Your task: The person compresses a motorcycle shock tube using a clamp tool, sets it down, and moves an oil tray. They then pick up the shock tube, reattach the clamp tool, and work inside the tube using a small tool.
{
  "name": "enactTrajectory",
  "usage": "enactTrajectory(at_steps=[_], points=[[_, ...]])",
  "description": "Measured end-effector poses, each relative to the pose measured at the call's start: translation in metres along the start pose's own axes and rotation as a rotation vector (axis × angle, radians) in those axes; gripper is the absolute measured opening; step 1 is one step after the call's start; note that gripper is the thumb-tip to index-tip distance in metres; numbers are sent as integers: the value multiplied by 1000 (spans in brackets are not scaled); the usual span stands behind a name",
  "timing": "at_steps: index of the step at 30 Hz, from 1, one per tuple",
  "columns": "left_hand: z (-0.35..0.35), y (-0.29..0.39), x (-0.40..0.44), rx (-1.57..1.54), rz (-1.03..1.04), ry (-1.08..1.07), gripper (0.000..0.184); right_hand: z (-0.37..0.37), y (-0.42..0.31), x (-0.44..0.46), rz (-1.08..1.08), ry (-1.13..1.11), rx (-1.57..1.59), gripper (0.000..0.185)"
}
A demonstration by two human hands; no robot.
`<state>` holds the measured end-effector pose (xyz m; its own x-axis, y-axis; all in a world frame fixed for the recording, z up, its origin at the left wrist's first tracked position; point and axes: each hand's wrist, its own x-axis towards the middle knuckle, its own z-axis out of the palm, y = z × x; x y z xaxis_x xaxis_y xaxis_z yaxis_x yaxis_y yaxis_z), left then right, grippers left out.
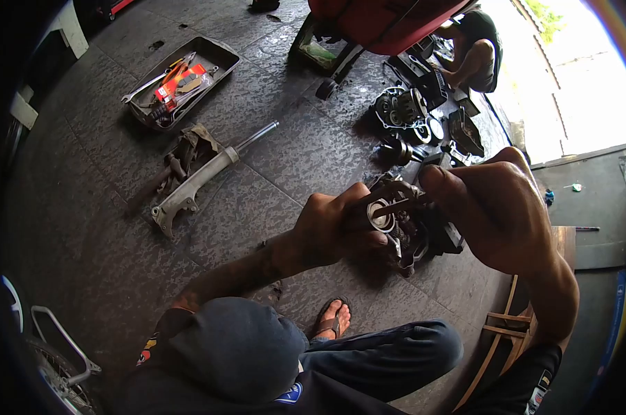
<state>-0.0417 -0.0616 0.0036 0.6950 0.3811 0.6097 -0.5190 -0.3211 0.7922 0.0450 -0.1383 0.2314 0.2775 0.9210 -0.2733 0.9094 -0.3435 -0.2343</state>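
My left hand [337,225] is closed around a round metal part with a bright ring-shaped end [380,225]. From the right, my right hand [496,207] grips a thin, dark, flat-bladed tool [406,203]; its handle is mostly hidden by the fingers. The blade's tip lies at the opening of the ring. Behind and below both hands, a greasy metal assembly [411,250] shows in part, and I cannot tell whether the round part is joined to it.
A fork leg [202,181] and a tool tray [212,81] lie on the floor to the left. Engine parts [403,111] are spread ahead, near a crouching person [480,52] and a red machine [382,24]. A wooden frame [510,321] stands at right.
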Motion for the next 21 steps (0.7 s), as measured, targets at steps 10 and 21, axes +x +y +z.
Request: enactTrajectory(at_steps=[10, 21], points=[[-22, -21, 4, -606, -33, -508, 53, -10, 40, 7, -721, 231, -560, 33], [-7, 5, -10, 33, -5, -76, 57, 12, 11, -8, -240, 66, 27, 42]])
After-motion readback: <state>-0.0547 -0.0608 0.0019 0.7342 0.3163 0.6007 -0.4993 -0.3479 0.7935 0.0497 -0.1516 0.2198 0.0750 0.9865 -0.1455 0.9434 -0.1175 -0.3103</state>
